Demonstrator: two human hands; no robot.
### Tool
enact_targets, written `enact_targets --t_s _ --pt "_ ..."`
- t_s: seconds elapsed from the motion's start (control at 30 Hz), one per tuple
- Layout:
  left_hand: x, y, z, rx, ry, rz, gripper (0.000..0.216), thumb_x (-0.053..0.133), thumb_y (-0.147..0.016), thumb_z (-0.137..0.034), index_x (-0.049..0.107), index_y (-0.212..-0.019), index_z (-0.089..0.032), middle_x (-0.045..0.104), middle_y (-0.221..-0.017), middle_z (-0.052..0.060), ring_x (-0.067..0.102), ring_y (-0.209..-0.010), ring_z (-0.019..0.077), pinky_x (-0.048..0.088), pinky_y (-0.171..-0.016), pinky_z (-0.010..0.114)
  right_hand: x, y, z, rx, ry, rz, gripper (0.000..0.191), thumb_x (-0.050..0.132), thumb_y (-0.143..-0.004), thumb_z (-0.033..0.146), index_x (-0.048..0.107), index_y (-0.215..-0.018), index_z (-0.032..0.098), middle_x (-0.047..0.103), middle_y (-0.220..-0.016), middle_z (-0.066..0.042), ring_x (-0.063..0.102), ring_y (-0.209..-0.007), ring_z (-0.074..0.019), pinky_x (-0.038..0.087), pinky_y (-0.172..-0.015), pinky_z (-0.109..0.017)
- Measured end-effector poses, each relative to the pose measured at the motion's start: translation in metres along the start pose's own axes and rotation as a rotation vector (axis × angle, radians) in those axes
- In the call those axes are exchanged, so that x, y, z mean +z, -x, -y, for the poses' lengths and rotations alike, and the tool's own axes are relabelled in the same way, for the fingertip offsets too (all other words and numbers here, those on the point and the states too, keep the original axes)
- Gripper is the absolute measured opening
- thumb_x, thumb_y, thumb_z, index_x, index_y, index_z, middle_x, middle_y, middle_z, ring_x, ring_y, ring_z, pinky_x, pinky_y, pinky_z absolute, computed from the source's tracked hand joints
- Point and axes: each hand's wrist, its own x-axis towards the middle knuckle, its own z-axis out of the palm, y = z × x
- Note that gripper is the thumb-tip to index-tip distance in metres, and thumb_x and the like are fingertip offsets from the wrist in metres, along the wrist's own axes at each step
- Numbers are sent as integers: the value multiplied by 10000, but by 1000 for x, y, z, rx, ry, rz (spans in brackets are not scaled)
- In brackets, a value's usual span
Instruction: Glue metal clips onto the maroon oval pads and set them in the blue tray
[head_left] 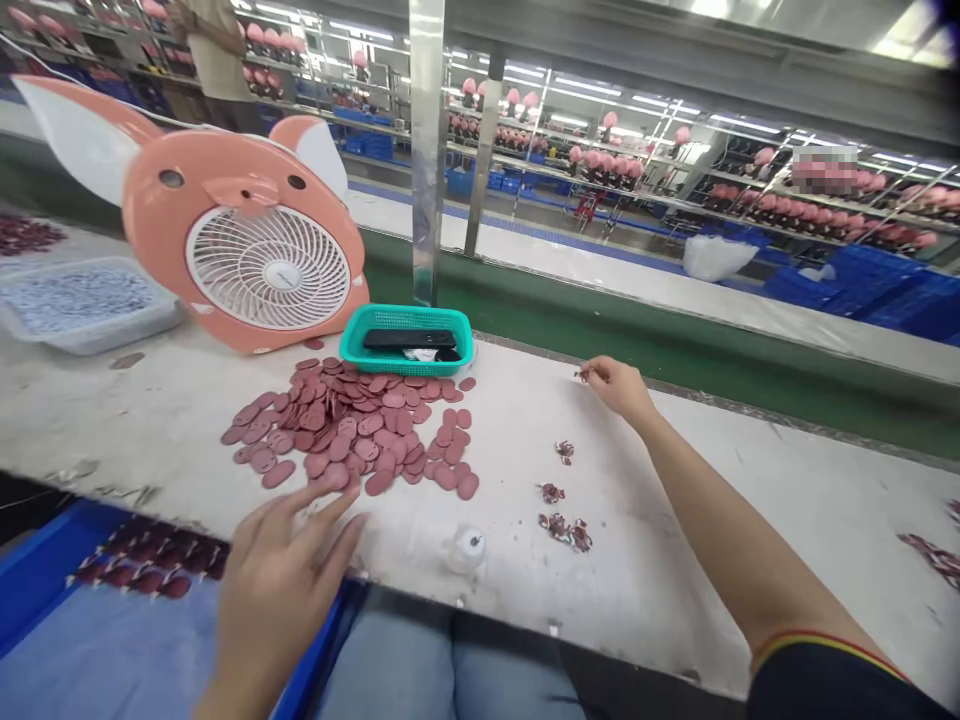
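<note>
The discs (385, 462), dark red and flat, lie in a loose heap on the table (517, 400), in front of the basket (405, 367) and partly to its left. The left hand (281, 560) is at the near edge of this heap, nearer to the person than the basket; its fingers are spread and a little bent, with nothing seen between them, and because of blur one cannot tell if a fingertip touches a disc. The right hand (619, 388), well to the right of the basket, pinches a small dark piece (581, 376) between thumb and finger. The step in hand seems to be one of placing or picking this piece while the left hand reaches to the discs; taking a single disc would call for a gentle pinch at its thin edge. Four small bits (553, 493) lie to the right of the basket and nearer, the bottle (471, 546) stands nearer too, and the fan (247, 170) is at the basket's left.
</note>
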Motion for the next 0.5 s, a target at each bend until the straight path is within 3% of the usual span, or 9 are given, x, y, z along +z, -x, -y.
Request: enact_targets --t_s 0.03,0.13,0.23,0.3,0.37,0.43,0.5 --pt "7 -11 -7 8 -56 82 245 644 -892 -366 777 -1057 -245 716 -1151 145 605 -1064 364 410 -974 524 -2 22 1 -40 -23 13 255 602 -986 364 646 -1132 160 681 -1100 -66 677 -919 -180 580 -829 -381" --pt "20 -37 -18 -4 -51 159 217 625 -903 -357 806 -977 -261 748 -1074 128 602 -1082 377 392 -961 531 -7 91 4 -122 -82 -7 192 621 -944 345 684 -1060 206 732 -960 -57 690 -773 -173 585 -763 -367" --pt "17 -43 -18 -60 26 148 253 586 -922 -352 814 -945 -246 766 -1040 125 625 -1068 367 394 -981 535 -12 155 18 -184 -163 -125 292 629 -888 365 664 -1145 231 743 -1064 -93 706 -871 -245 591 -751 -407" --pt "8 -34 -21 -112 86 125 304 555 -937 -390 813 -944 -229 777 -1037 122 658 -1032 340 463 -932 479 -13 192 39 -231 -240 -218 335 602 -907 395 644 -1185 211 722 -1127 -119 696 -936 -259 591 -776 -418" --pt "-6 -18 -32 -216 226 128 361 541 -939 -458 809 -959 -217 799 -987 105 706 -922 296 541 -790 384 -10 225 67 -287 -330 -276 251 555 -950 370 659 -1115 213 732 -1046 -100 697 -888 -219 592 -764 -370" --pt "-20 1 -50 -422 475 187 395 591 -895 -535 811 -956 -213 814 -891 84 723 -785 264 554 -640 317 -5 253 98 -364 -425 -274 159 543 -962 309 677 -1009 240 733 -930 -48 693 -834 -174 582 -739 -304" --pt "-30 21 -72 -635 696 303 391 699 -794 -587 820 -910 -233 808 -805 58 708 -723 251 545 -595 293 3 272 128 -479 -655 -175 144 579 -947 268 684 -1031 216 719 -870 -43 664 -759 -158 574 -720 -289"
